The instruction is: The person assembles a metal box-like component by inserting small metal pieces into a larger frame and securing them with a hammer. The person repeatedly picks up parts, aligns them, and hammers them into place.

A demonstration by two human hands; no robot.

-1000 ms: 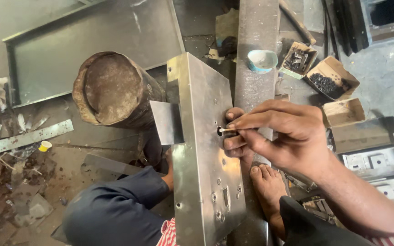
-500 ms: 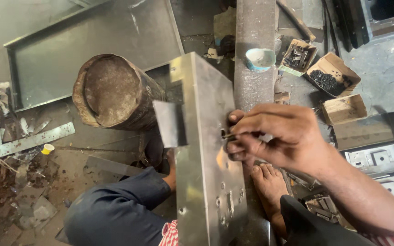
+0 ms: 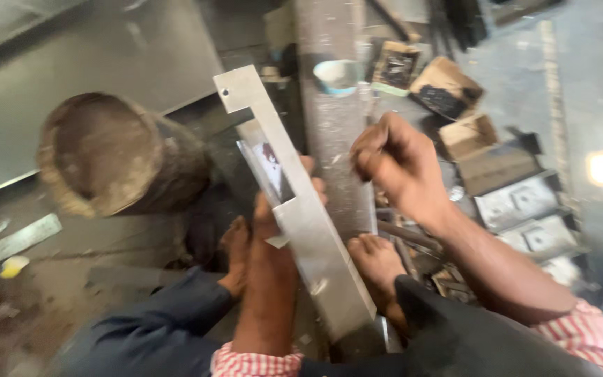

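Steel plate [image 3: 301,216] edge-on, long axis up-left; left hand [image 3: 273,230] grasping it, right hand [image 3: 396,164] clenched beside.

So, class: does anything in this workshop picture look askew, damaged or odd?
Yes. The metal plate in the left hand stands edge-on and tilted, not flat. The battered drum lies on its side, and scraps litter the floor.

Your hands have little room: the flat grey sheet-metal plate [image 3: 294,209] stands between them. A rusty round metal drum [image 3: 106,160] blocks the left, an upright grey steel beam [image 3: 329,126] rises behind, and open cardboard boxes [image 3: 448,91] crowd the right.
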